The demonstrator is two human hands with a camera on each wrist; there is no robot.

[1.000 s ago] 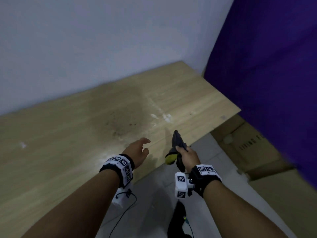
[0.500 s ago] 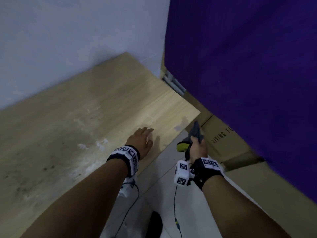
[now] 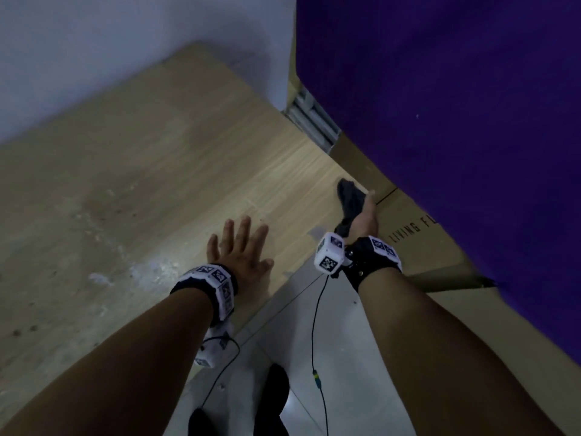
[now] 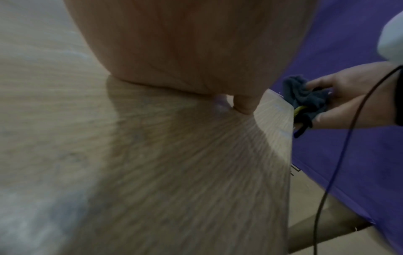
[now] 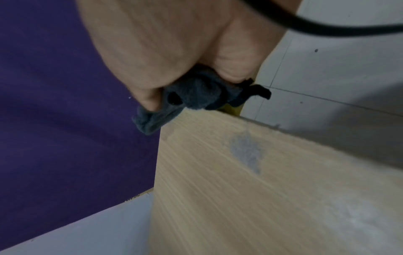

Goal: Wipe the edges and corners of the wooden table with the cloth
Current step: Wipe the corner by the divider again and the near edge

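Here the left hand (image 3: 240, 251) lies flat on the wooden table (image 3: 141, 184), fingers straight and spread, near the front edge; the right hand (image 3: 364, 220) grips the dark grey cloth (image 3: 349, 199), fingers curled round it, at the table's near right corner; the cloth touches that corner; a purple fabric (image 3: 456, 105) hangs just beside it over a cardboard box (image 3: 415, 243).

Count of what you have in view

You have one wooden tabletop (image 3: 163, 171), one dark cloth (image 3: 349, 199), and two hands: one left hand (image 3: 240, 253) and one right hand (image 3: 364, 223). You also see two wrist bands, two thin cables, one purple sheet (image 3: 456, 121) and one cardboard box (image 3: 415, 243) with printed letters.
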